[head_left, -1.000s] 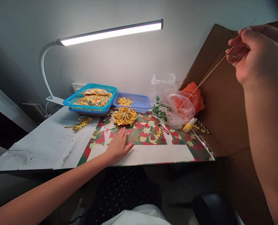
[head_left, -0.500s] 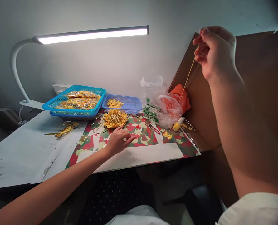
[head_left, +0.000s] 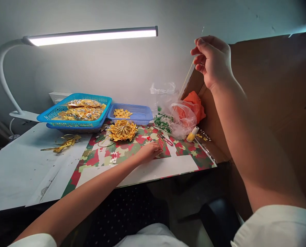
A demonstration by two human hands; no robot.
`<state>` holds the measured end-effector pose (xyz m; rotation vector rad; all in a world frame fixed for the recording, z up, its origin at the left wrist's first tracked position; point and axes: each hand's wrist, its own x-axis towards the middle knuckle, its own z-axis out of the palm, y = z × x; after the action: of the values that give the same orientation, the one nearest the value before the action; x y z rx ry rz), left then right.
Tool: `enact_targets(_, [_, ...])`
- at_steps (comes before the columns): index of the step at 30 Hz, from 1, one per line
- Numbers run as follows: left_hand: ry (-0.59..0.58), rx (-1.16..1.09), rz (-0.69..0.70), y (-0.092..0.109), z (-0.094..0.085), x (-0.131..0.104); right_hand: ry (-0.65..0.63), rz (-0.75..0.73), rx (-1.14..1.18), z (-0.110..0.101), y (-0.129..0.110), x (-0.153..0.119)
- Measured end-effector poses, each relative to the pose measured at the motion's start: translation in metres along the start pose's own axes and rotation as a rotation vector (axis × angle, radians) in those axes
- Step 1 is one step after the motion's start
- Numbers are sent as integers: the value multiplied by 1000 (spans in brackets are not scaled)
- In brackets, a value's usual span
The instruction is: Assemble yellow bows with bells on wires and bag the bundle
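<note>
My right hand [head_left: 212, 60] is raised high at the right, its thumb and forefinger pinched on a thin thread [head_left: 187, 75] that slants down toward the plastic bags. Low over the patterned sheet [head_left: 131, 149], my left hand [head_left: 150, 152] has its fingers curled near the small pink-handled snips [head_left: 167, 140]; what it holds, if anything, is hidden. Left of that hand sits a round gold ribbon rosette [head_left: 123, 130]. A glue-like bottle with yellow contents [head_left: 192, 134] leans to the right of the snips.
A turquoise basket [head_left: 43, 116] of wrapped gold pieces and a blue basket [head_left: 145, 118] with yellow bows stand behind. Clear and orange bags [head_left: 194, 103] lie by a cardboard panel [head_left: 271, 96]. A lit lamp [head_left: 96, 35] hangs above; a gold ribbon piece [head_left: 65, 143] lies left.
My left hand has moved right from beside the rosette toward the snips, and its fingers have curled. My right hand has shifted left with the thread. The yellow bow near the bottle is no longer visible.
</note>
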<state>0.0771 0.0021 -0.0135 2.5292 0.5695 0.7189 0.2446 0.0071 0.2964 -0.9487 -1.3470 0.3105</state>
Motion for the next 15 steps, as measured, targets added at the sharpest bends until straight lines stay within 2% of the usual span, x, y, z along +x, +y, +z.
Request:
enact_targets(8, [46, 25, -142, -18, -40, -50, 198, 55, 85, -7, 14, 7])
enact_targets(12, [29, 73, -212, -20, -59, -69, 209, 56, 200, -7, 31, 3])
enact_targets(15, [-3, 121, -250, -26, -66, -78, 229, 44, 320, -4, 50, -3])
